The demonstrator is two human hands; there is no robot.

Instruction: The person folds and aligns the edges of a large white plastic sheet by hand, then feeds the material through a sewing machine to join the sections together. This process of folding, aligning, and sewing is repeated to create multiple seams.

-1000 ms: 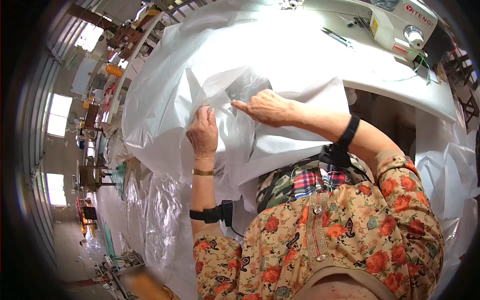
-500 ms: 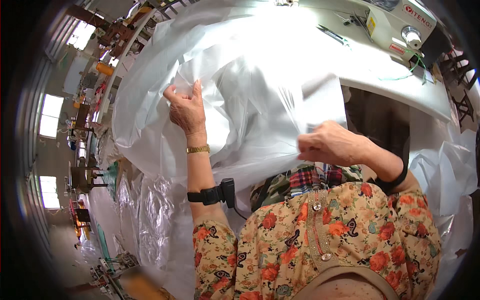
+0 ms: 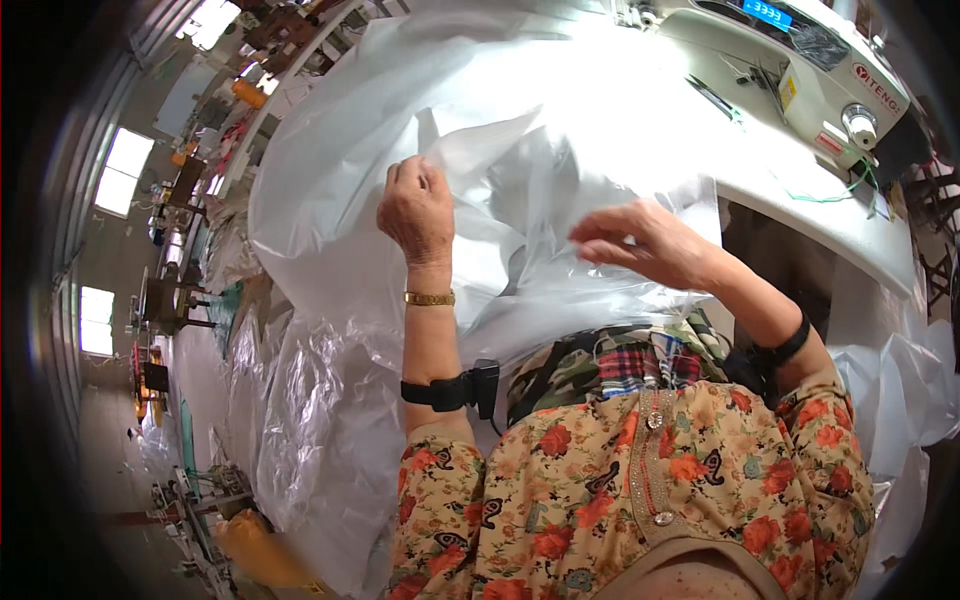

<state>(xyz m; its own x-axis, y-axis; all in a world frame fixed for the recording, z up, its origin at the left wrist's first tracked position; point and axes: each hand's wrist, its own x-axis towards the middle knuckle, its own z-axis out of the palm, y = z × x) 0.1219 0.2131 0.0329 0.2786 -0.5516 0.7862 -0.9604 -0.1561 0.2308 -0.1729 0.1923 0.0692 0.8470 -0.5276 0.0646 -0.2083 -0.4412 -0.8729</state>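
Note:
A large, whitish translucent plastic sheet [image 3: 330,200] spreads in loose folds over the table and down toward my lap. My left hand [image 3: 417,215] is closed on the sheet left of its middle, and a raised fold runs off to the right from the fingers. The fingertips themselves are partly hidden. To the right, my right hand [image 3: 645,240] hovers over the sheet near its right edge. Its fingers are stretched forward with the thumb apart, holding nothing, and slightly blurred.
A white sewing machine [image 3: 815,120] with a lit display stands at the back right of the white table [image 3: 840,215]. Nearby lie a slim dark tool [image 3: 712,98] and loose green thread [image 3: 815,198]. More clear plastic [image 3: 300,420] hangs at the left.
My left hand has gone from spread thumb and finger to a closed grip on the sheet. My right hand has let go of the near edge, moved up and opened.

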